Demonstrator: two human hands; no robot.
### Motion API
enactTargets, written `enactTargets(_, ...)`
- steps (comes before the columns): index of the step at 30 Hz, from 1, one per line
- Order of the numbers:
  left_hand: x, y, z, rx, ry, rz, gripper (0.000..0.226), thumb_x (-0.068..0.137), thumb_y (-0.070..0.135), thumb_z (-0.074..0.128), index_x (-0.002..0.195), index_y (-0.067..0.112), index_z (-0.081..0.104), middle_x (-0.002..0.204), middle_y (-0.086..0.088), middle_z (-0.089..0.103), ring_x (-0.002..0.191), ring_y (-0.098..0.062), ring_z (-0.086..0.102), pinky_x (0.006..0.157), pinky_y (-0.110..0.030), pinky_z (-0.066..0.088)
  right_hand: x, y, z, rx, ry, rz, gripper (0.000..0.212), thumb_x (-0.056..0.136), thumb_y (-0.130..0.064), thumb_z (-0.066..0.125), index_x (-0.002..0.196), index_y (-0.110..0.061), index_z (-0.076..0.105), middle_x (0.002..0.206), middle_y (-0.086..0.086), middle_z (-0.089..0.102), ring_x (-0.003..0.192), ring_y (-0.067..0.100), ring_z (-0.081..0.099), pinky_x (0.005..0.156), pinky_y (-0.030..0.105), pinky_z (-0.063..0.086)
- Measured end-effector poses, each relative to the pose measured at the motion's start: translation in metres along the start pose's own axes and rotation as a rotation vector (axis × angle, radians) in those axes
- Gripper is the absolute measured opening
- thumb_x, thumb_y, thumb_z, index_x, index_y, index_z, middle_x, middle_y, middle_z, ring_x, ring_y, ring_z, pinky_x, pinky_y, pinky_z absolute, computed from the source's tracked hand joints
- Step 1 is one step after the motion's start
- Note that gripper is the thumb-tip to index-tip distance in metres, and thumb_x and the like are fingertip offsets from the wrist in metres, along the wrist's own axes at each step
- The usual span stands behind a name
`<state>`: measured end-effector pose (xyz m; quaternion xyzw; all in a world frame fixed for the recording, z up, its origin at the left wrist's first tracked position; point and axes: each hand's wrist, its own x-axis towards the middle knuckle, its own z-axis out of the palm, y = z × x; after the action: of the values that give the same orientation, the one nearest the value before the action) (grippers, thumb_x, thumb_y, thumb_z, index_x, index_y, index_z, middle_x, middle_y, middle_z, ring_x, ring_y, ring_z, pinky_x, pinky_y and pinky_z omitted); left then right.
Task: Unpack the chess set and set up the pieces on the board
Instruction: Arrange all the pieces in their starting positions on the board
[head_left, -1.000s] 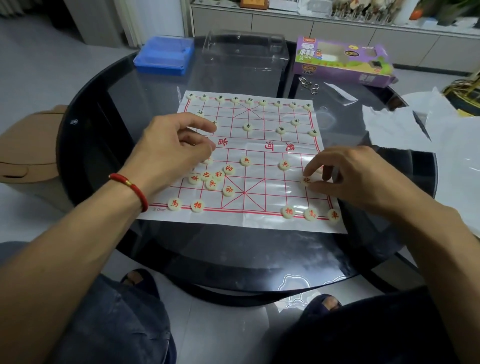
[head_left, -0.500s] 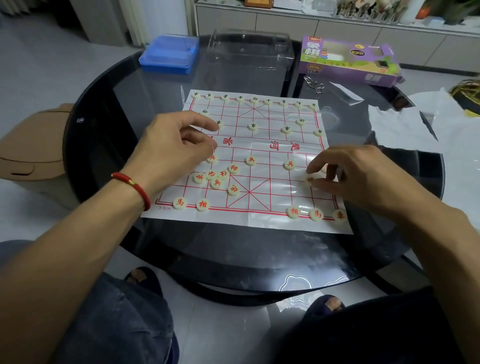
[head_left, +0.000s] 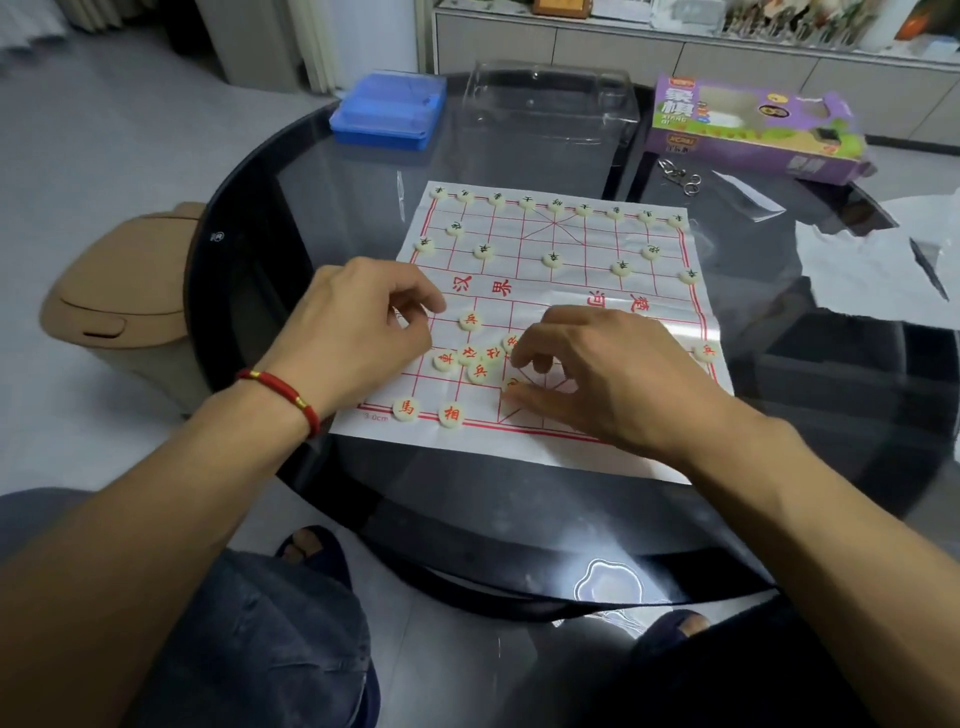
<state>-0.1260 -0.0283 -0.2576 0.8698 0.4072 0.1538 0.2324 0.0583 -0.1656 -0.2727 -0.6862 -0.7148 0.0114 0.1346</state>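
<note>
White board (head_left: 566, 291) gridded red; cream pieces (head_left: 470, 321) lettered red.

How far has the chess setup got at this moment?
Done: board unfolded, black pieces placed on the far side. In hand: the right hand reaches into the loose red cluster; the left hand hovers beside it. Left: sorting that cluster onto the near rows.

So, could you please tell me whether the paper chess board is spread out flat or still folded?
Spread: the board lies open on the glass table, all four edges showing, only creases left.
</note>
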Motion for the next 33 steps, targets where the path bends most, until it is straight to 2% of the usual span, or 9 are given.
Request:
enactTargets(2, -0.001, -0.001, -0.002, -0.023, -0.014, -0.001, 0.021, 0.091, 0.018, 0.069, 0.108, 0.030, 0.072, 0.103, 0.012, 0.067, 0.083, -0.002, 0.061, 0.065, -0.013, 0.044, 0.001, -0.001, 0.003, -0.006, -0.027, -0.015, 0.029, 0.095, -0.050, 0.060, 0.112, -0.028, 0.068, 0.105, -0.009, 0.066, 0.080, 0.011, 0.055, 0.061, 0.016, 0.040)
enactTargets(5, -0.004, 0.004, -0.004, -0.111, -0.045, -0.013, 0.018, 0.090, 0.022, 0.071, 0.104, 0.032, 0.073, 0.102, 0.015, 0.068, 0.085, -0.003, 0.064, 0.067, -0.014, 0.049, 0.000, -0.001, 0.001, -0.015, -0.029, -0.006, 0.025, 0.094, -0.047, 0.061, 0.109, -0.028, 0.068, 0.102, -0.009, 0.066, 0.079, 0.012, 0.057, 0.062, 0.021, 0.047)
enactTargets(8, -0.009, 0.014, -0.007, -0.267, -0.100, -0.052, 0.013, 0.088, 0.026, 0.074, 0.100, 0.030, 0.076, 0.097, 0.016, 0.072, 0.085, -0.004, 0.069, 0.073, -0.021, 0.057, 0.001, -0.005, -0.004, 0.052, 0.092, 0.016, 0.026, 0.091, -0.048, 0.065, 0.102, -0.025, 0.070, 0.091, -0.011, 0.062, 0.071, 0.008, 0.054, 0.059, 0.021, 0.044)
enactTargets(12, -0.014, 0.027, -0.005, -0.651, -0.267, -0.139, 0.013, 0.085, 0.014, 0.077, 0.097, 0.015, 0.075, 0.081, -0.001, 0.077, 0.077, -0.015, 0.075, 0.069, -0.024, 0.056, 0.009, -0.020, -0.002, 0.101, 0.271, 0.032, 0.034, 0.087, -0.055, 0.060, 0.096, -0.024, 0.070, 0.085, -0.010, 0.062, 0.067, 0.007, 0.051, 0.056, 0.029, 0.050)
enactTargets(15, -0.009, 0.023, -0.006, -0.725, -0.191, -0.185, 0.012, 0.083, 0.005, 0.077, 0.094, 0.009, 0.074, 0.079, -0.007, 0.077, 0.074, -0.020, 0.075, 0.068, -0.025, 0.058, 0.016, -0.027, 0.000, 0.075, 0.275, 0.042, 0.041, 0.087, -0.061, 0.054, 0.102, -0.025, 0.069, 0.092, -0.009, 0.064, 0.069, 0.005, 0.049, 0.056, 0.030, 0.052)
enactTargets(18, 0.004, 0.004, -0.010, -0.400, -0.009, -0.175, 0.009, 0.088, 0.016, 0.075, 0.095, 0.019, 0.076, 0.086, 0.004, 0.076, 0.075, -0.013, 0.074, 0.069, -0.025, 0.060, 0.017, -0.018, -0.004, 0.115, 0.240, 0.074, 0.037, 0.091, -0.054, 0.057, 0.111, -0.025, 0.068, 0.100, -0.009, 0.065, 0.072, 0.005, 0.052, 0.063, 0.030, 0.053)
enactTargets(21, 0.010, -0.007, -0.008, -0.081, -0.017, -0.107, 0.013, 0.094, 0.024, 0.067, 0.105, 0.025, 0.074, 0.109, 0.009, 0.069, 0.089, -0.009, 0.066, 0.065, -0.017, 0.052, 0.013, -0.004, -0.003, 0.110, 0.230, 0.093, 0.029, 0.095, -0.044, 0.054, 0.113, -0.026, 0.068, 0.101, -0.010, 0.065, 0.072, 0.008, 0.059, 0.064, 0.037, 0.058)
enactTargets(27, 0.017, -0.006, 0.000, 0.085, -0.121, 0.031, 0.021, 0.096, 0.020, 0.065, 0.113, 0.027, 0.074, 0.131, 0.005, 0.062, 0.109, -0.016, 0.062, 0.075, -0.020, 0.053, 0.009, 0.006, -0.001, 0.106, 0.232, 0.121, 0.020, 0.096, -0.029, 0.057, 0.110, -0.024, 0.071, 0.101, -0.008, 0.068, 0.077, 0.008, 0.059, 0.067, 0.039, 0.059)
enactTargets(33, 0.020, -0.009, 0.007, 0.065, -0.100, 0.061, 0.024, 0.093, 0.023, 0.069, 0.116, 0.028, 0.072, 0.123, 0.004, 0.068, 0.099, -0.012, 0.064, 0.079, -0.020, 0.051, 0.009, 0.001, 0.006, 0.081, 0.166, 0.086, 0.020, 0.097, -0.028, 0.060, 0.114, -0.022, 0.070, 0.105, -0.004, 0.069, 0.080, 0.008, 0.057, 0.068, 0.034, 0.058)
